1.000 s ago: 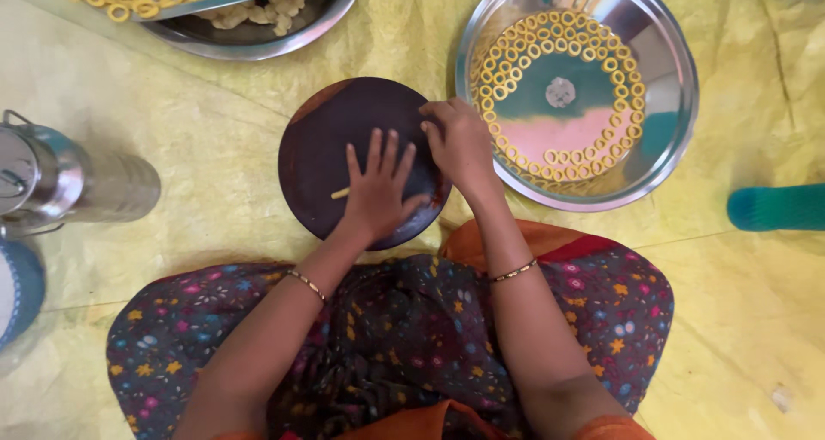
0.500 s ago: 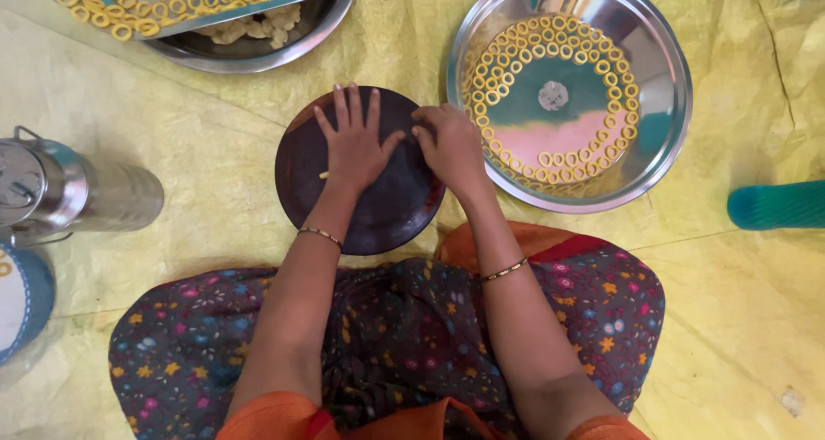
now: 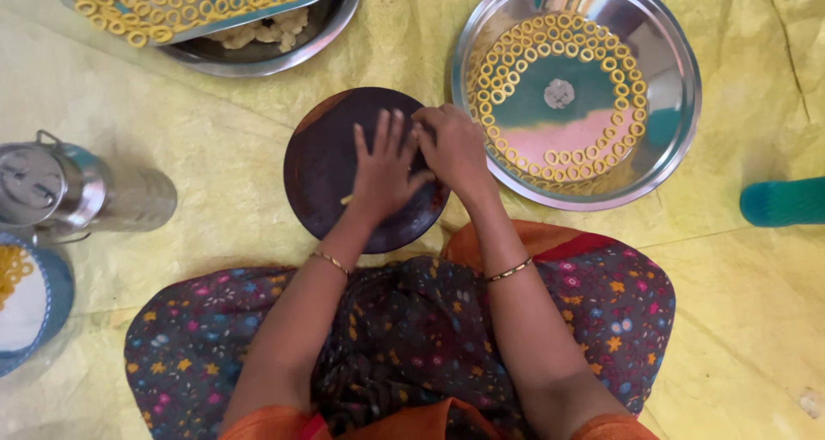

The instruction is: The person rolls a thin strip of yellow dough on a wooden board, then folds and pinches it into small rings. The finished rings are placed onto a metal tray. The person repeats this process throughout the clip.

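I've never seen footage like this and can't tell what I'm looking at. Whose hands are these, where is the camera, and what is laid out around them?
The camera sits on a person's head and looks straight down at their lap and two bare hands. The left hand lies flat, fingers spread, on a round dark wooden board, with a thin yellowish strip of dough showing beside it. The right hand is curled at the board's edge; what it pinches is hidden. On the yellow floor sheet lie a round steel plate lined with small dough rings, a steel canister and another tray of rings.
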